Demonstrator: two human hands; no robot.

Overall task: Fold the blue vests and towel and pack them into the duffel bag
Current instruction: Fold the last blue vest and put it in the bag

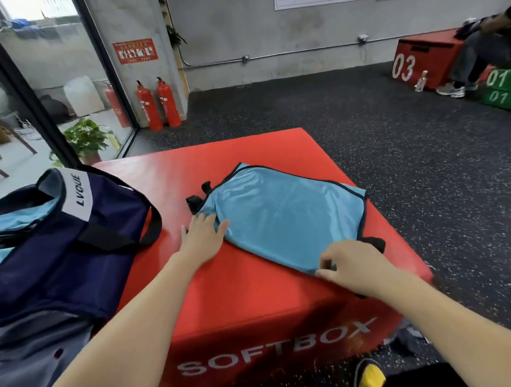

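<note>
Blue vest (287, 215) lay flat on red soft box (252, 294), long axis far-left to near-right. Left hand (202, 234) pressed flat, fingers straight; right hand (352, 265) pinched near corner. Speckled gym floor (421, 158).

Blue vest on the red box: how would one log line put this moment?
blue vest: flat on red box | left hand: pressing edge | right hand: pinching corner
</note>
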